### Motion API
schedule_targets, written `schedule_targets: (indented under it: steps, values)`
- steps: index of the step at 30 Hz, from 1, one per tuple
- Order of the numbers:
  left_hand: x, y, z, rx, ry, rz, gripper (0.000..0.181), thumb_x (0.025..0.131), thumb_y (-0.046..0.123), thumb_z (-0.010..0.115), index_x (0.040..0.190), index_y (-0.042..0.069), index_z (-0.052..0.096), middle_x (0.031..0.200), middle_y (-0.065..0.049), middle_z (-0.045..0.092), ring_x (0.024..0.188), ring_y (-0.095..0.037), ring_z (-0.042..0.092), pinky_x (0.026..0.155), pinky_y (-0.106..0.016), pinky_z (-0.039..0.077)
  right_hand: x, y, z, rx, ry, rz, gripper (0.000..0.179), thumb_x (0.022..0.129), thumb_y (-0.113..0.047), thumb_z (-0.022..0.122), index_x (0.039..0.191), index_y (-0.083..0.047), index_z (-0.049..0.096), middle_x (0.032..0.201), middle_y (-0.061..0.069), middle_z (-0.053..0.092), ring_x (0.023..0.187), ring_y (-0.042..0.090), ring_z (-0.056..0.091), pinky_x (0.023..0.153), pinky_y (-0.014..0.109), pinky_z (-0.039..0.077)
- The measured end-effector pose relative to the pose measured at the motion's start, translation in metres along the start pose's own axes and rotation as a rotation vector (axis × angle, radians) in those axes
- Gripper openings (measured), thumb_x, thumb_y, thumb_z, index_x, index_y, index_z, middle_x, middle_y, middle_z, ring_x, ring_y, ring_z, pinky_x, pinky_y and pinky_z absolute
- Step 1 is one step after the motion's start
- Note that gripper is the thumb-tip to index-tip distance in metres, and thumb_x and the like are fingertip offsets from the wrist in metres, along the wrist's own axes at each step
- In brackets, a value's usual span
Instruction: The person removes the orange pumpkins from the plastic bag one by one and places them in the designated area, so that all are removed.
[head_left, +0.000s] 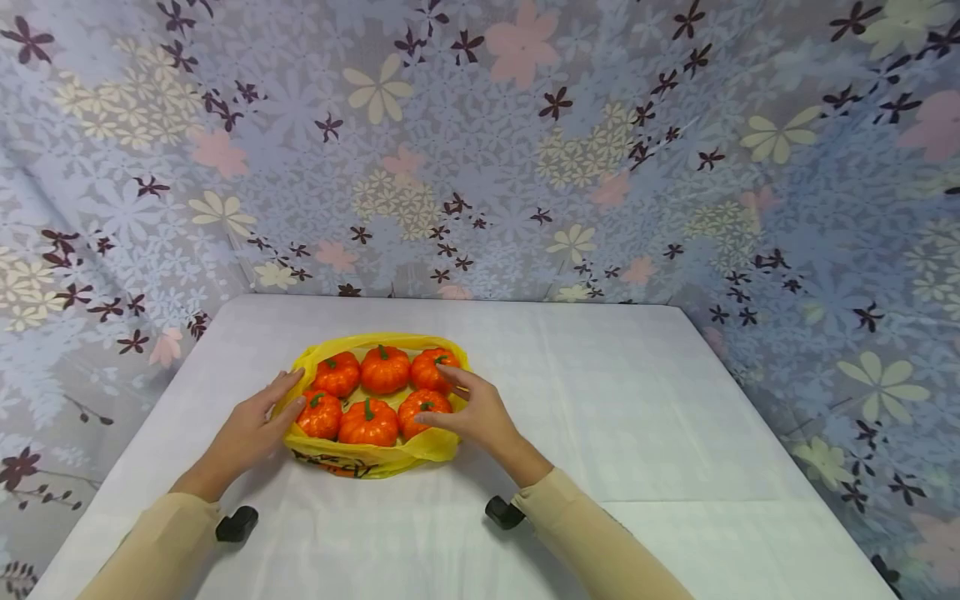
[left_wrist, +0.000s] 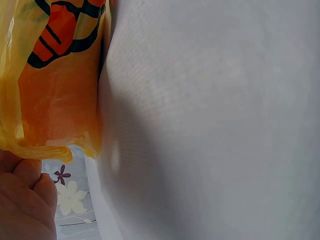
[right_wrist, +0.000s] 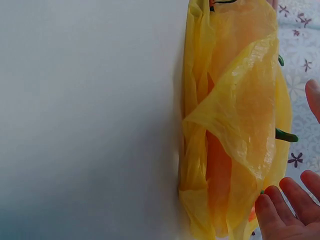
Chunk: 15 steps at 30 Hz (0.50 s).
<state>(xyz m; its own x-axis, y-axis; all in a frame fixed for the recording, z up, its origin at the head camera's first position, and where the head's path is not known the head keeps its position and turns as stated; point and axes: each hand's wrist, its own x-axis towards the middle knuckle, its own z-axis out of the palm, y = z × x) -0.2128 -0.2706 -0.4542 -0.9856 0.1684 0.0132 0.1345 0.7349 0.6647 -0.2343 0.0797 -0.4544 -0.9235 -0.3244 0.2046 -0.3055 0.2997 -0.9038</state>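
A yellow plastic bag (head_left: 360,461) sits on the white-covered table, its mouth spread wide. Inside are several small orange pumpkins (head_left: 386,369) with green stems, set in two rows. My left hand (head_left: 251,427) rests against the bag's left side, fingers and thumb at its rim. Over the right end of the bag, my right hand (head_left: 483,414) is spread, thumb and fingers apart above the pumpkins there. In the right wrist view the fingers (right_wrist: 302,197) are loosely extended at the edge of the yellow plastic. Black print marks the front of the bag.
The white cloth-covered table (head_left: 600,400) extends to the right of the bag. Floral curtains (head_left: 480,150) surround its back and sides. A black wrist device (head_left: 237,524) sits by the left sleeve, another black device (head_left: 504,512) by the right.
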Motion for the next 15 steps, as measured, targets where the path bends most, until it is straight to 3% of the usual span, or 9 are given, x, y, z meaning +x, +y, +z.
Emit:
schedule_targets:
  steps: [15]
  values:
    - [0.0, -0.0004, 0.002, -0.001, 0.006, -0.018, 0.071, 0.105, 0.052, 0.045, 0.159, 0.008, 0.03, 0.162, -0.027, 0.018, 0.147, -0.048, 0.017, 0.113, -0.069, 0.017, -0.0019, 0.0071, 0.0095, -0.07, 0.007, 0.03, 0.078, 0.075, -0.025, 0.092, 0.142, -0.003, 0.056, 0.142, 0.011, 0.057, 0.127, 0.03, 0.057, 0.105, 0.039, 0.048]
